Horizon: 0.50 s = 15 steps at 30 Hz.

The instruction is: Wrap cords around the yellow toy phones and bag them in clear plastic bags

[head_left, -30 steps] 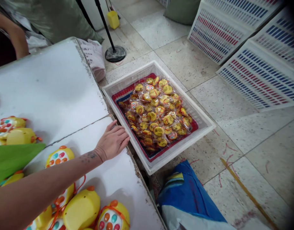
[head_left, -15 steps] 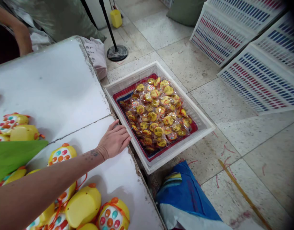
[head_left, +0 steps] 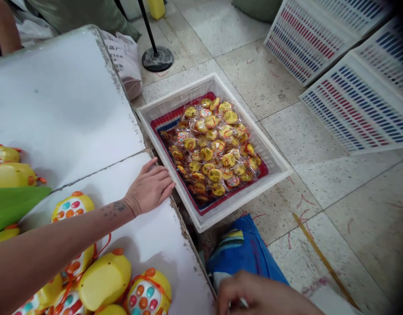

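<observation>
My left hand (head_left: 152, 186) lies on the edge of the white table (head_left: 65, 100), fingers stretched out, their tips beside the near rim of a white plastic crate (head_left: 254, 209). Inside that crate is a heap of small yellow toys in clear wrappers (head_left: 217, 146). At the bottom, my right hand (head_left: 254, 294) is partly in view and blurred, with its fingers curled. Something pale shows between them, too small to name. Beneath my left forearm are several yellow toys with coloured dots and orange cords, among them a yellow toy (head_left: 148, 295) and one lying back up (head_left: 106, 280).
A blue bag (head_left: 249, 251) sits below the crate's near corner. White slatted crates (head_left: 355, 109) stand at right on the tiled floor. Behind the table corner are a printed sack (head_left: 124, 61) and a black pole base (head_left: 157, 59). Another person's arm (head_left: 6, 28) shows at upper left.
My right hand has come into view at the bottom. The view has shifted slightly; my left hand stays at the table edge beside the crate.
</observation>
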### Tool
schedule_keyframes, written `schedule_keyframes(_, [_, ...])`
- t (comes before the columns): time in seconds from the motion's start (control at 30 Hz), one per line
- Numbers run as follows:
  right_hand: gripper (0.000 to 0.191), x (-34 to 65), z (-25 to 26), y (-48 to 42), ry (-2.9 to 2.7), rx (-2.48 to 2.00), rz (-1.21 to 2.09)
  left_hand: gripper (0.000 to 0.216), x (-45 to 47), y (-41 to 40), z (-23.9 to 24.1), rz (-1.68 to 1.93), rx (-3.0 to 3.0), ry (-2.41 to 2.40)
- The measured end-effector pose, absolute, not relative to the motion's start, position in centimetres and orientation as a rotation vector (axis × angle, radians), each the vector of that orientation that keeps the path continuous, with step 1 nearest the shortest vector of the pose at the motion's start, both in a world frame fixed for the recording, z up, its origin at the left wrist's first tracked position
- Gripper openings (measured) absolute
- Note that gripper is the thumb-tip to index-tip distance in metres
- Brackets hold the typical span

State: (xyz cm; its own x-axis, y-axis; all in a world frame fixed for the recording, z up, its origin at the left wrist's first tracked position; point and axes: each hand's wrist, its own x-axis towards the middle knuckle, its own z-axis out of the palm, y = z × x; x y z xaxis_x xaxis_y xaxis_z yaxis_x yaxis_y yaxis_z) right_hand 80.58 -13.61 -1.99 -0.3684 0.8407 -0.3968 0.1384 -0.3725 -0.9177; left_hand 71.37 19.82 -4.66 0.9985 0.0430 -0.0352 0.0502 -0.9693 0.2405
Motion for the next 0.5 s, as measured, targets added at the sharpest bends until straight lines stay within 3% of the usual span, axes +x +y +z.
schedule_keyframes(0.13, [0.027, 83.5, -7.7, -12.3, -0.748, -1.654, 1.606, 0.024, 71.4, 19.8, -4.7, -0.041, 2.878, 0.072])
schedule_keyframes(0.33, [0.023, 85.0, -18.7, -14.1, -0.543, -1.877, 1.521, 0.024, 71.4, 19.9, -4.7, -0.020, 2.886, 0.066])
schedule_keyframes(0.5, [0.027, 87.3, -24.7, -13.5, -0.444, -2.048, 1.419, 0.025, 71.4, 19.9, -4.8, -0.024, 2.889, 0.058])
